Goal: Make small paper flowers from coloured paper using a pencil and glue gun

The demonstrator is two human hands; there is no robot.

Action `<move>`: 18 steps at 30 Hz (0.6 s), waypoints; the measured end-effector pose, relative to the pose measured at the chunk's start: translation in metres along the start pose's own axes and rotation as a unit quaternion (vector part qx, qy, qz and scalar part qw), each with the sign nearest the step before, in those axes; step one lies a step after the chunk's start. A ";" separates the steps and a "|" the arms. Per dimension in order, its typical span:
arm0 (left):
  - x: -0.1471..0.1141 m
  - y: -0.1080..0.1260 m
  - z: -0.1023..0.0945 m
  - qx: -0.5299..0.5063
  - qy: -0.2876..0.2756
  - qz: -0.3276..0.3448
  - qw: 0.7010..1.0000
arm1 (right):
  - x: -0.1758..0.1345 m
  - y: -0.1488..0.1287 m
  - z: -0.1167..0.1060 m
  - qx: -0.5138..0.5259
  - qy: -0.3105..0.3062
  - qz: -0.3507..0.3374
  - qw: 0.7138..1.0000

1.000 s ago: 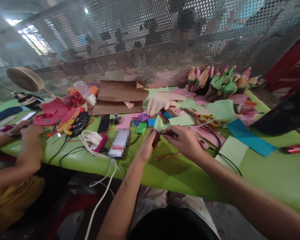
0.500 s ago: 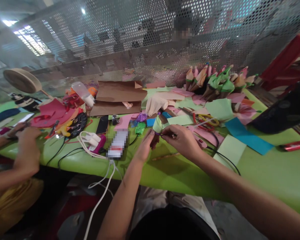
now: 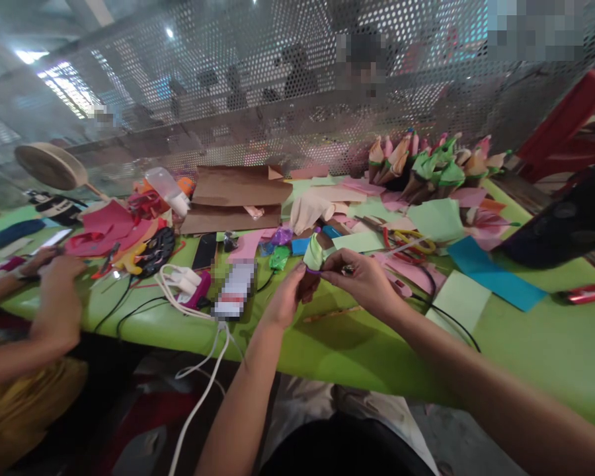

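Observation:
A small light-green paper flower (image 3: 314, 252) stands upright between my two hands, over the front part of the green table. My left hand (image 3: 291, 292) is closed around its lower end, which the fingers hide. A thin purple strip (image 3: 312, 270) crosses the flower's base. The fingers of my right hand (image 3: 359, 274) pinch at the right end of this strip, close beside the flower. A thin pencil-like stick (image 3: 331, 315) lies on the table below my hands. Behind the flower are green and purple crinkled bundles and cut paper.
Finished-looking paper flowers (image 3: 436, 162) stand bunched at the back right. Scissors (image 3: 411, 241), blue paper (image 3: 496, 272) and a red pen-like object (image 3: 590, 292) lie rightward. A phone (image 3: 235, 289) with white cables sits left. A co-worker's hands (image 3: 54, 264) rest at far left.
The flower is slightly turned in my hands, and more of the purple strip shows around its base. My hands stay in nearly the same place; the view has shifted a little.

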State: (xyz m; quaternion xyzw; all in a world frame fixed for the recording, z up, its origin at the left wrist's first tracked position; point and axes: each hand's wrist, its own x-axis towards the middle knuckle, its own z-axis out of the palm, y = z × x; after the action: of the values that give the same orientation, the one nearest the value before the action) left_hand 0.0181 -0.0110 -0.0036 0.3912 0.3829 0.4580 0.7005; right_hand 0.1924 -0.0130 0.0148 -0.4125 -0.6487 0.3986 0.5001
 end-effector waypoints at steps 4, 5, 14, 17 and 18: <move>0.000 0.001 0.000 -0.005 -0.014 -0.001 1.000 | 0.001 0.000 -0.001 0.007 0.009 0.004 1.000; 0.000 0.001 0.000 -0.005 -0.016 -0.001 1.000 | 0.002 0.000 -0.001 0.015 0.004 0.008 1.000; 0.000 0.001 0.002 0.003 -0.021 0.004 1.000 | 0.005 0.005 0.002 0.091 -0.002 0.034 0.995; -0.001 0.001 0.003 0.009 -0.011 0.011 1.000 | 0.004 0.005 0.004 0.065 0.020 0.027 0.997; -0.002 0.001 0.003 0.009 -0.007 0.014 1.000 | 0.004 0.005 0.005 0.057 0.025 0.027 0.998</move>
State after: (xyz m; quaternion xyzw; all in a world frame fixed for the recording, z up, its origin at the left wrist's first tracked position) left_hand 0.0204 -0.0130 -0.0012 0.4062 0.3765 0.4612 0.6932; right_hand 0.1876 -0.0080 0.0103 -0.4104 -0.6010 0.4381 0.5276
